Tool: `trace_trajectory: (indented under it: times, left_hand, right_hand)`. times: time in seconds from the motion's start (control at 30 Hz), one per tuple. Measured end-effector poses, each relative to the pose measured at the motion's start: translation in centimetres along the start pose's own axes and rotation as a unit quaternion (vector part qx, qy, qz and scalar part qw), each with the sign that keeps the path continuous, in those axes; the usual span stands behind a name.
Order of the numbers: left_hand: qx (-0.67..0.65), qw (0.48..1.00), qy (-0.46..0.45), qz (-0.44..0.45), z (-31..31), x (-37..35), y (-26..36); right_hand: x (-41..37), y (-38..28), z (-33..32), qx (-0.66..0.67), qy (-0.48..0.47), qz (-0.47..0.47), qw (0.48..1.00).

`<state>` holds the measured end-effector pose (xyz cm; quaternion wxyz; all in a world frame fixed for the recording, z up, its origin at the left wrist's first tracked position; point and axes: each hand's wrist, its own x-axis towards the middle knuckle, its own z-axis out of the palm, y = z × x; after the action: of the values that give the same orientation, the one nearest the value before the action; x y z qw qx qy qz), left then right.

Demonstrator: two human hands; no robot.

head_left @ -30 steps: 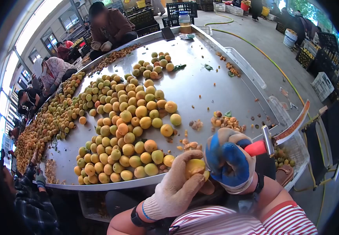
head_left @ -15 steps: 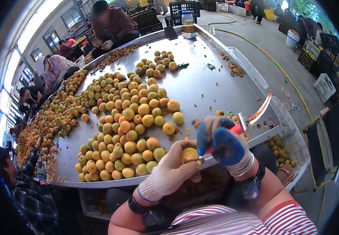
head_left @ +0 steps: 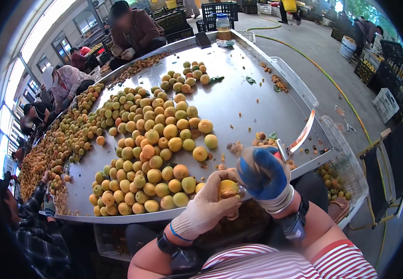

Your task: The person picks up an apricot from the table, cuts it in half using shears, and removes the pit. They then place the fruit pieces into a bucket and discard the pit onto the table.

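Note:
My left hand (head_left: 211, 200), in a cream knitted glove, holds a yellow fruit (head_left: 228, 189) over the near edge of the metal table (head_left: 238, 93). Close on its right, my right hand (head_left: 263, 176), in a blue-coated glove, is closed around a red-handled tool (head_left: 281, 149). A curved blade (head_left: 303, 132) sticks out beyond the fist, up and to the right. The tool's near end by the fruit is mostly hidden. A big heap of yellow, orange and green fruit (head_left: 155, 139) lies left of my hands.
Small peelings (head_left: 280, 84) lie along the table's right side. A jar (head_left: 223, 26) and a dark phone (head_left: 203, 40) stand or lie at the far end. A clear crate of fruit (head_left: 336, 181) is at the right. Several people sit along the left; a hose (head_left: 320, 67) crosses the floor.
My right hand and the tool have shifted slightly, the blade tip moving left and down. The fruit in my left hand is turned and shows more of its cut yellow side.

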<state>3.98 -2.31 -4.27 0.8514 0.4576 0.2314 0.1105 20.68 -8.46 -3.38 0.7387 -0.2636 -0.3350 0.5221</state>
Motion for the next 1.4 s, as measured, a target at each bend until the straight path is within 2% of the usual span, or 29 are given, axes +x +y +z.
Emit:
trace_trajectory:
  times: [0.1,0.13,0.17,0.23,0.27,0.4,0.47,0.5,0.53,0.57,0.63,0.7,0.77,0.8,0.83,0.87,0.9,0.93,0.97,1.0,1.03,1.07,1.1,1.13,1.17,1.2,1.23,1.33,1.4]
  left_hand:
    - [0.008,1.0,0.014,-0.004,0.1,0.1,-0.3]
    - [0.018,1.0,0.024,-0.009,0.2,0.1,-0.4]
    - [0.018,1.0,0.024,-0.008,0.4,0.1,-0.4]
    - [0.074,0.996,0.039,0.007,1.0,-0.1,-0.4]
    - [0.073,0.997,0.039,0.007,1.2,-0.1,-0.3]
    - [0.178,0.981,0.083,0.001,1.2,-0.2,-0.1]
    - [0.219,0.972,0.089,0.007,1.2,-0.3,-0.1]
    - [0.236,0.966,0.102,0.007,1.2,-0.4,-0.2]
    - [0.253,0.961,0.114,0.008,1.2,-0.5,-0.4]
    - [0.256,0.96,0.11,0.014,1.1,-0.5,-0.6]
    - [0.415,0.887,0.105,0.171,0.4,-0.1,-1.4]
    - [0.535,0.815,0.082,0.206,-0.5,0.3,-1.6]
    - [0.705,0.669,0.053,0.23,0.2,0.3,-0.4]
    - [0.705,0.666,0.05,0.239,0.4,0.0,-0.4]
    - [0.634,0.724,0.064,0.265,0.3,-0.6,-0.8]
    - [0.558,0.775,0.078,0.288,0.4,-0.8,-0.9]
    - [0.559,0.772,0.077,0.292,0.3,-0.2,-0.7]
    - [0.625,0.737,0.06,0.249,0.4,0.4,-0.3]
    - [0.686,0.698,0.043,0.201,0.5,0.7,0.1]
    - [0.691,0.685,0.058,0.222,0.9,1.2,0.4]
    - [0.57,0.797,0.087,0.176,2.1,1.3,1.6]
    - [0.519,0.824,0.129,0.187,1.3,1.6,0.5]
    - [0.466,0.845,0.173,0.197,0.3,1.7,-0.7]
    - [0.495,0.835,0.188,0.151,0.8,1.2,0.0]
    - [0.522,0.823,0.2,0.104,1.2,0.9,1.0]
    - [0.476,0.847,0.19,0.14,0.6,1.1,0.5]
    - [0.475,0.848,0.195,0.132,0.4,1.1,0.5]
    - [0.448,0.861,0.159,0.184,-0.5,1.5,1.0]
    - [0.466,0.85,0.154,0.19,-0.6,1.4,1.3]
  right_hand:
    - [-0.5,0.8,0.1,-0.037,0.053,-0.01,0.998]
    - [-0.4,0.8,-1.2,0.048,-0.025,0.02,0.998]
    - [-0.7,1.5,-1.4,0.048,-0.026,0.02,0.998]
    - [-1.4,2.8,-0.9,0.002,0.09,0.011,0.996]
    - [-1.4,2.8,-1.6,0.072,0.069,0.047,0.994]
    - [-1.3,2.9,-1.1,0.044,0.053,0.023,0.997]
    - [-1.8,2.9,-0.7,-0.164,0.041,-0.036,0.985]
    - [-2.0,3.0,-0.6,-0.165,0.039,-0.037,0.985]
    - [-2.0,3.0,-0.2,-0.349,-0.001,-0.169,0.922]
    - [-1.6,2.6,0.3,-0.516,-0.04,-0.294,0.803]
    - [-1.5,1.0,2.1,-0.337,-0.011,-0.11,0.935]
    - [-1.3,1.9,2.1,-0.372,-0.019,-0.23,0.899]
    - [-1.3,1.7,2.2,-0.319,-0.05,-0.182,0.929]
    - [-1.5,2.3,1.5,-0.348,-0.067,-0.191,0.916]
    - [-1.3,2.9,1.0,-0.391,-0.134,-0.185,0.892]
    - [-1.8,4.0,1.0,-0.401,-0.102,-0.193,0.89]
    - [-2.0,4.7,1.0,-0.41,-0.07,-0.202,0.887]
    - [-1.6,4.9,0.5,-0.41,-0.07,-0.204,0.886]
    - [-1.3,5.1,0.1,-0.4,-0.028,-0.189,0.896]
    - [-1.1,5.2,-0.1,-0.387,0.012,-0.171,0.906]
    - [-1.0,4.7,0.4,-0.365,0.054,-0.201,0.907]
    - [-1.0,6.1,0.3,-0.227,0.135,-0.175,0.948]
    - [-0.2,7.0,-0.6,-0.146,0.18,-0.141,0.963]
    - [0.3,3.7,0.2,0.044,0.144,0.022,0.988]
    - [1.0,3.5,0.5,0.106,0.188,0.005,0.976]
    - [1.4,1.8,2.1,0.097,0.259,-0.004,0.961]
    - [1.9,1.8,0.9,0.075,0.204,-0.024,0.976]
    - [2.5,1.1,-0.1,0.031,0.165,-0.018,0.986]
    - [2.9,0.5,-0.1,0.163,0.185,0.033,0.969]
